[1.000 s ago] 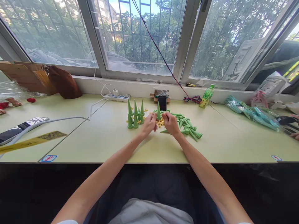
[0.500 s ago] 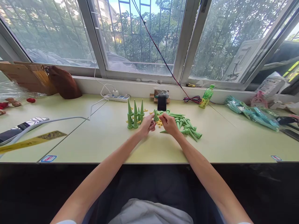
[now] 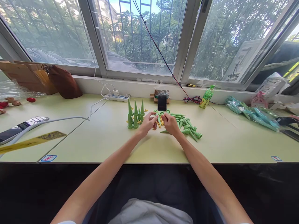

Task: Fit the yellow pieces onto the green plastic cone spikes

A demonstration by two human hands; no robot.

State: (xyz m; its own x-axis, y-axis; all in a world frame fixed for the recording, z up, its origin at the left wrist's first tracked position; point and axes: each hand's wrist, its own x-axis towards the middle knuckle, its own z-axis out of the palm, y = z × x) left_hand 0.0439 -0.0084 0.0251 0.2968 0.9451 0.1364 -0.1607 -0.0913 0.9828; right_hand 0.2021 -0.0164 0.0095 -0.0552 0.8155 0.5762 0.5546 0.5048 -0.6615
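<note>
Close together over the middle of the table are my two hands. My left hand (image 3: 148,123) is closed on a green cone (image 3: 159,120), whose tip points down towards me. The fingers of my right hand (image 3: 169,123) are pinched right beside it; what they hold, if anything, is too small to tell. Small yellow pieces (image 3: 161,123) lie between and behind the hands. Several green cones (image 3: 130,117) stand upright left of my left hand, with yellow bits among them. A loose pile of green cones (image 3: 187,123) lies right of my right hand.
A black phone (image 3: 162,103) leans on a small box behind the hands. Further right stand a green bottle (image 3: 206,97) and blue-green plastic bags (image 3: 259,116). A power strip (image 3: 118,98) and white cable lie at the back left, near a brown bag (image 3: 64,82).
The green cone at my left hand has turned from tip up to tip down. Both hands have stayed almost in place, with my right fingers now nearer my left.
</note>
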